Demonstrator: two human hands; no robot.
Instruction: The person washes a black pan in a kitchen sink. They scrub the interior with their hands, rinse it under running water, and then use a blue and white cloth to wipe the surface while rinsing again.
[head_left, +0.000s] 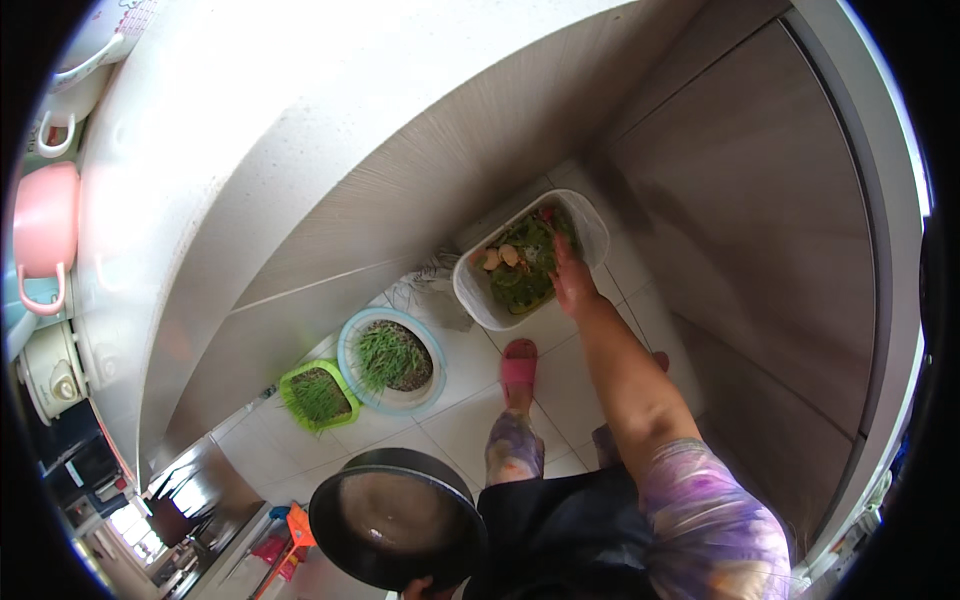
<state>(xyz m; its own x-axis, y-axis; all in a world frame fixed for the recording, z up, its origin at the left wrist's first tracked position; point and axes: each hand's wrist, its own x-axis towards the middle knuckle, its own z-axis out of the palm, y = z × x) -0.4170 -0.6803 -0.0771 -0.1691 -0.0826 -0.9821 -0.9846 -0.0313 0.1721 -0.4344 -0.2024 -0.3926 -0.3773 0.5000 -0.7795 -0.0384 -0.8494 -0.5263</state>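
Note:
My right hand (570, 281) reaches over the near right rim of a white lined waste bin (480, 313) on the floor, fingers extended and pointing into it. Green vegetable scraps (517, 289) and pale round pieces that look like eggshells (507, 255) lie in the bin. I see nothing held in that hand, though its palm is partly hidden. At the bottom, my left hand (418, 588) grips the edge of a dark, deep frying pan (397, 510), held tilted beside my body. Only part of this hand shows.
Left of the bin stand a round blue-rimmed pot (438, 341) and a green square pot (289, 386), both with grassy plants. A crumpled plastic bag (442, 296) lies between. A pale countertop (300, 135) curves above; brown cabinet panels (757, 195) stand right.

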